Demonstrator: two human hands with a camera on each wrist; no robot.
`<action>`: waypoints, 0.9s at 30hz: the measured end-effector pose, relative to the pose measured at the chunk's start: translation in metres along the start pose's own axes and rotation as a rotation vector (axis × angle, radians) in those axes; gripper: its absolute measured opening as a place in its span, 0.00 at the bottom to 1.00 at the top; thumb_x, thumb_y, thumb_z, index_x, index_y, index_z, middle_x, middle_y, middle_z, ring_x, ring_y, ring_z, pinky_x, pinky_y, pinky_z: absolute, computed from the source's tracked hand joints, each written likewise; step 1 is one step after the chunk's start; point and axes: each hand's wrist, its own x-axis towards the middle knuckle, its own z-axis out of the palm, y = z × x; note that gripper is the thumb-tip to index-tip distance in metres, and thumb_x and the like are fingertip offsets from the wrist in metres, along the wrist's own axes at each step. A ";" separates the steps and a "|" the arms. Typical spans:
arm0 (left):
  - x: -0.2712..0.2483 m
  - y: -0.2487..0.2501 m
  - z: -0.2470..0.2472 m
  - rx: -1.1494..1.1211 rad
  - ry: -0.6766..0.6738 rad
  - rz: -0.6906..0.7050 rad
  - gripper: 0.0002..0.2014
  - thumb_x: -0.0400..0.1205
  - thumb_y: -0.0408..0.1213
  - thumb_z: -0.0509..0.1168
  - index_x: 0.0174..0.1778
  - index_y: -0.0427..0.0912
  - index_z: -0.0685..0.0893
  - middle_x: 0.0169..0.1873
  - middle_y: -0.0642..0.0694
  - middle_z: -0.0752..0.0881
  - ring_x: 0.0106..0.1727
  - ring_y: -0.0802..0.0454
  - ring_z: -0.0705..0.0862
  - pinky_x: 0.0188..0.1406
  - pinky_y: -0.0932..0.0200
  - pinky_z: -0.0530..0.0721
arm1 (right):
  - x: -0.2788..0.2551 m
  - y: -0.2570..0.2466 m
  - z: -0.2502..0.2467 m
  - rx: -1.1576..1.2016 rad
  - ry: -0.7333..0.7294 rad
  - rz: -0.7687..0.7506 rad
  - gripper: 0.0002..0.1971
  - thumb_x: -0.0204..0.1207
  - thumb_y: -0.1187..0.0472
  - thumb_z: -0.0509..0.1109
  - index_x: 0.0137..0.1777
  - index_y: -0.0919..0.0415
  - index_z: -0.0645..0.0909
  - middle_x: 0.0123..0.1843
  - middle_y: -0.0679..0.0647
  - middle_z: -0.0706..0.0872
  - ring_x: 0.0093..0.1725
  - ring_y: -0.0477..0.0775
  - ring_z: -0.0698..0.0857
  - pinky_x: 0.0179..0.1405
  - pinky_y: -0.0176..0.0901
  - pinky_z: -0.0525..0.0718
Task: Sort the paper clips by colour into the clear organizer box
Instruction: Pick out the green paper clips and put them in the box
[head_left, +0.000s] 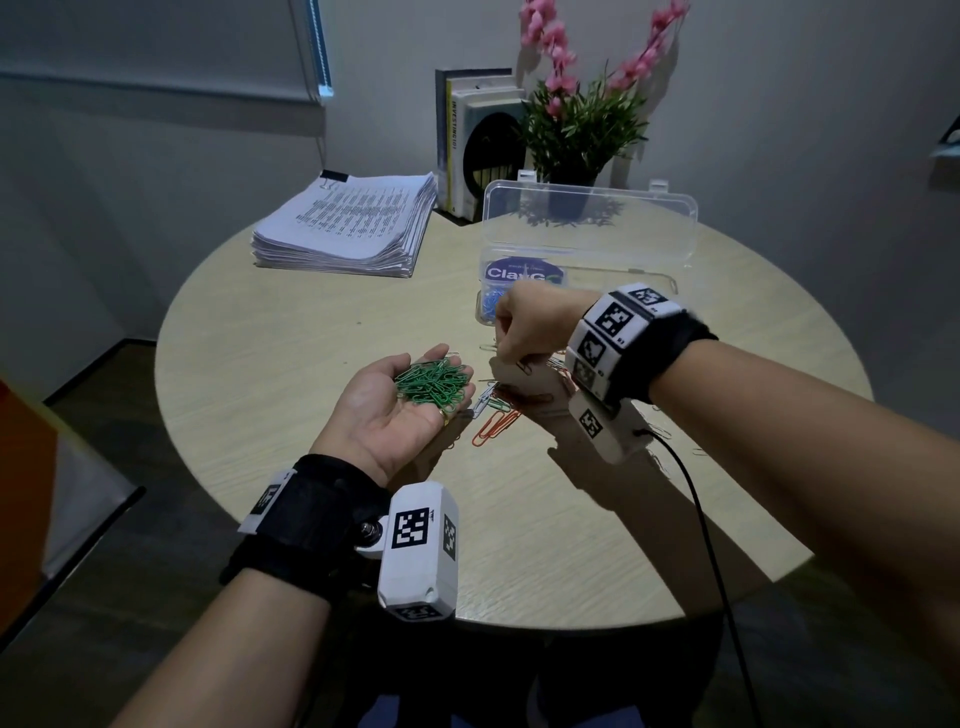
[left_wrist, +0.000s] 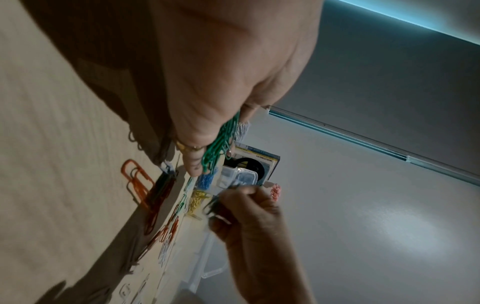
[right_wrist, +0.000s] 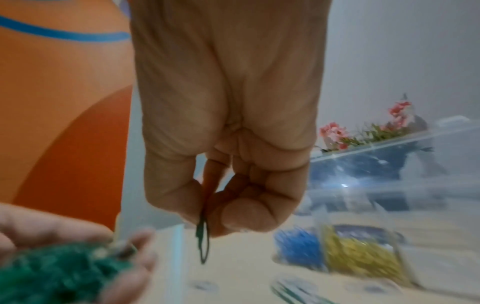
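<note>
My left hand (head_left: 410, 405) lies palm up over the table, its relaxed fingers carrying a heap of green paper clips (head_left: 431, 384). To its right, my right hand (head_left: 519, 338) pinches a single green clip (right_wrist: 203, 242) between thumb and fingertips, above the loose orange and white clips (head_left: 496, 423) on the table. Behind that hand the clear organizer box (head_left: 587, 218) stands with its lid up. Blue clips (right_wrist: 298, 244) and yellow clips (right_wrist: 363, 255) fill two neighbouring compartments. Much of the box's base is hidden in the head view.
A thick stack of printed paper (head_left: 348, 223) lies at the table's back left. Books (head_left: 467, 145) and a potted plant with pink flowers (head_left: 576, 119) stand behind the box. A black cable (head_left: 696, 493) trails from my right wrist over the round table's near edge.
</note>
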 end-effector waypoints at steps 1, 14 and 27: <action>0.001 -0.001 0.001 0.004 0.007 -0.006 0.21 0.87 0.39 0.46 0.47 0.28 0.81 0.43 0.33 0.81 0.47 0.38 0.80 0.49 0.43 0.77 | -0.003 -0.003 -0.006 0.060 0.009 -0.025 0.04 0.68 0.69 0.72 0.35 0.61 0.81 0.30 0.54 0.83 0.30 0.51 0.82 0.32 0.44 0.86; 0.006 -0.019 0.014 -0.079 -0.034 -0.026 0.17 0.87 0.35 0.49 0.51 0.26 0.79 0.46 0.30 0.82 0.47 0.37 0.82 0.59 0.40 0.78 | -0.025 -0.039 -0.013 0.029 0.034 -0.382 0.10 0.75 0.69 0.71 0.54 0.63 0.89 0.44 0.56 0.91 0.34 0.44 0.85 0.29 0.19 0.77; -0.002 0.004 0.004 -0.022 0.012 0.048 0.20 0.88 0.37 0.46 0.46 0.29 0.81 0.41 0.33 0.81 0.47 0.39 0.81 0.56 0.43 0.76 | -0.003 0.004 0.019 -0.161 -0.069 0.002 0.14 0.72 0.57 0.78 0.52 0.66 0.88 0.49 0.58 0.90 0.44 0.54 0.87 0.37 0.42 0.85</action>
